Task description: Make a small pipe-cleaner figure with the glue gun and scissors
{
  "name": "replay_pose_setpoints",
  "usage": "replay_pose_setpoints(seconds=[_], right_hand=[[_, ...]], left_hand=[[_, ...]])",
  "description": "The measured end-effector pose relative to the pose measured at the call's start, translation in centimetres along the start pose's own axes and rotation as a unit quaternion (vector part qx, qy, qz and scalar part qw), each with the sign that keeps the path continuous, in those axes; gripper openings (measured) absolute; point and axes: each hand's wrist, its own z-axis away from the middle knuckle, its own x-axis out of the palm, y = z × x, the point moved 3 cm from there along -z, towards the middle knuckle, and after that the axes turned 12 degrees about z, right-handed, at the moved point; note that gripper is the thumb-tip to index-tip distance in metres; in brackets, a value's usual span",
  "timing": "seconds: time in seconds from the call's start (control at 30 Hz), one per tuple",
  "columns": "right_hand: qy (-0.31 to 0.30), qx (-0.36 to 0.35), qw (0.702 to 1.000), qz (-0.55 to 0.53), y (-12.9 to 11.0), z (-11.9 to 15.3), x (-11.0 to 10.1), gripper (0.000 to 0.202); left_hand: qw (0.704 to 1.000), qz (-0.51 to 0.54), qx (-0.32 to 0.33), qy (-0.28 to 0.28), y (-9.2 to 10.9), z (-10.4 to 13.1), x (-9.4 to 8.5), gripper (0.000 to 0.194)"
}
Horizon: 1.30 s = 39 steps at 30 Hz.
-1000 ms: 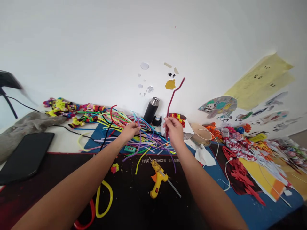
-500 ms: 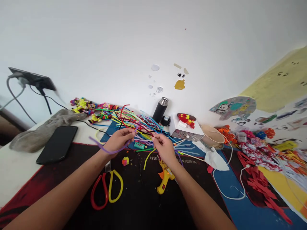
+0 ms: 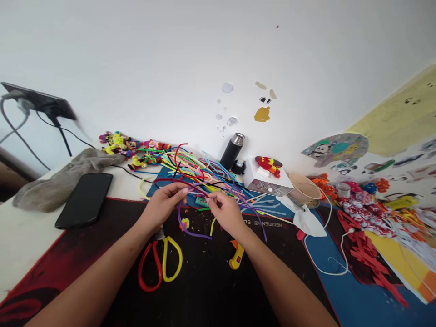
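Observation:
A dark red pipe cleaner [image 3: 194,185] runs between my two hands, arching over the pile. My left hand [image 3: 166,202] is closed, with thumb and fingers pinched on its left part. Its other end is pinched by my right hand [image 3: 223,210], a little to the right. A purple pipe cleaner [image 3: 192,233] hangs curved between and below the hands, over a small yellow and pink piece [image 3: 185,223]. Behind the hands lies a pile of coloured pipe cleaners [image 3: 204,170]. Scissors with red and yellow handles [image 3: 173,279] lie below my left hand.
A yellow glue gun [image 3: 236,260] lies under my right forearm. On the left are a black phone [image 3: 85,200] and a grey cloth-like object [image 3: 44,195]. Behind stand a black flask [image 3: 231,152] and a white box [image 3: 267,184]; red strips [image 3: 368,256] lie right.
The purple piece has swung from across my left wrist to below and between the hands. The dark red piece now stretches out past my left hand. The view has shifted slightly.

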Motion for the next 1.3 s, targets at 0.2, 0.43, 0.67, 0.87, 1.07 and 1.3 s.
replay_pose_setpoints(seconds=[0.2,0.43,0.67,0.87,1.07,1.3], right_hand=[[-0.015,-0.013,1.0,0.016,-0.5,0.0,1.5,0.016],[-0.029,-0.026,0.999,0.019,-1.0,0.0,2.2,0.014],[-0.024,-0.024,0.999,-0.026,-1.1,-0.3,2.4,0.018],[-0.036,-0.002,0.996,-0.086,-2.2,-0.7,3.5,0.015],[-0.015,0.007,0.995,-0.101,-2.8,-0.8,2.2,0.015],[0.017,0.042,0.989,-0.143,-2.3,-0.6,1.5,0.026]], left_hand=[[0.998,-0.053,0.039,0.016,0.4,-0.4,-1.2,0.056],[0.999,0.011,0.027,0.02,0.8,-0.3,-1.0,0.059],[0.999,0.044,0.005,-0.012,-0.2,0.0,-0.3,0.048],[0.998,0.059,-0.011,-0.023,-1.2,-0.2,-0.4,0.043],[0.996,0.077,-0.021,-0.026,-0.9,-0.1,-0.4,0.041],[0.981,0.177,-0.072,-0.019,-1.2,0.3,-0.3,0.041]])
